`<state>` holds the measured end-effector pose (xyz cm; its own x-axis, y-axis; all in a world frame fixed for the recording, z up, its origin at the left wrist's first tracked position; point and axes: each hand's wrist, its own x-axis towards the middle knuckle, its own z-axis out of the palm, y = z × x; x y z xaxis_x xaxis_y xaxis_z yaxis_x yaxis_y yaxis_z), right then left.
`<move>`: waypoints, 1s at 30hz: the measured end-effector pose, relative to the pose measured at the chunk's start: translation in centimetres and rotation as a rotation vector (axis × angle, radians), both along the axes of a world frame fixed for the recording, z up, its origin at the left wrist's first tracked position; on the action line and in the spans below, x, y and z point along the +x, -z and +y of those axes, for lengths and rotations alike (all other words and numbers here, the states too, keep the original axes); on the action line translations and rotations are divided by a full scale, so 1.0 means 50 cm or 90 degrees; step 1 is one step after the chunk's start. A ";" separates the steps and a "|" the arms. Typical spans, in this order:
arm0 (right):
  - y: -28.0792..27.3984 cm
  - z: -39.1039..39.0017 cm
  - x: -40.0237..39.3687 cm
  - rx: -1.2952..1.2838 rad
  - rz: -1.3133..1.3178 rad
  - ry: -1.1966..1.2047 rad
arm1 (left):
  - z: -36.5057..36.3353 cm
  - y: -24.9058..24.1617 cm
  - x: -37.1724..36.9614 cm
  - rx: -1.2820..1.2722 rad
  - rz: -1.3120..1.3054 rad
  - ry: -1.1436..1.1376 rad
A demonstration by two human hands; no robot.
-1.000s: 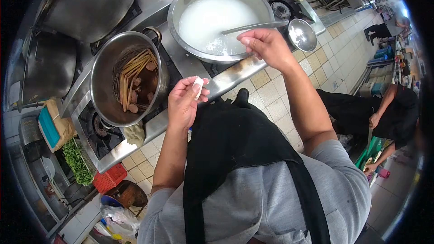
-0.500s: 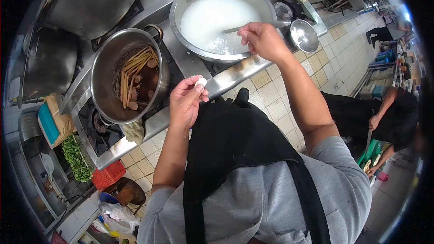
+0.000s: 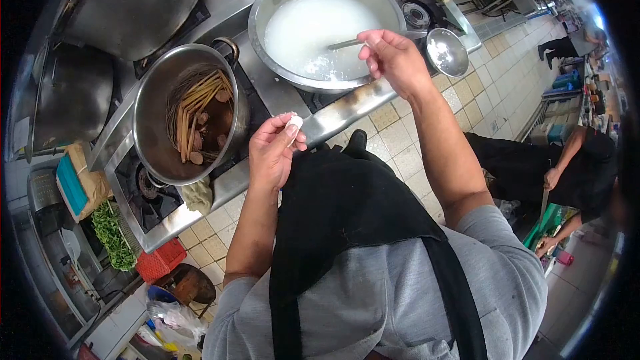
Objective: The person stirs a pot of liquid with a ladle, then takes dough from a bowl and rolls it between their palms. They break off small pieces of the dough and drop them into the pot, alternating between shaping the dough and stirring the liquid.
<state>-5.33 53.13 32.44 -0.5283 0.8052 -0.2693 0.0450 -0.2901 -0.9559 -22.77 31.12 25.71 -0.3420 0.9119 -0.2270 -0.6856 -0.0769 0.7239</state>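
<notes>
My left hand (image 3: 272, 150) is closed, pinching a small white lump (image 3: 294, 121) between thumb and fingers, in front of the stove edge. My right hand (image 3: 395, 60) is over the near right rim of a wide metal basin (image 3: 261, 47), its fingers drawn together in a pinch. What they hold, if anything, is too small to make out. Cloudy white liquid (image 3: 313, 23) fills much of the basin, with white bits near its close side. A metal handle (image 3: 343, 45) slants out of the liquid behind my right hand. A round ladle (image 3: 447, 52) lies just right of the basin.
A deep pot (image 3: 143, 117) with brown liquid, long stalks and chunks stands left on the stove (image 3: 267, 90). Large pots (image 3: 137, 7) are behind it. A cloth (image 3: 198, 197) hangs at the stove's edge. Green leaves (image 3: 112, 233) lie lower left. Another person (image 3: 560, 167) works at right with a knife.
My right hand has shifted slightly right and down, away from the basin's middle. My left hand stays nearly still with the white lump.
</notes>
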 end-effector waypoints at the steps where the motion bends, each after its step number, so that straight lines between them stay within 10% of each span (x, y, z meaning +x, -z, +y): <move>1: -0.005 -0.005 -0.001 0.001 0.000 0.001 | 0.001 0.000 0.000 0.001 0.000 0.001; 30: -0.007 -0.009 -0.004 0.150 -0.128 -0.001 | -0.008 0.004 -0.020 0.002 0.011 0.006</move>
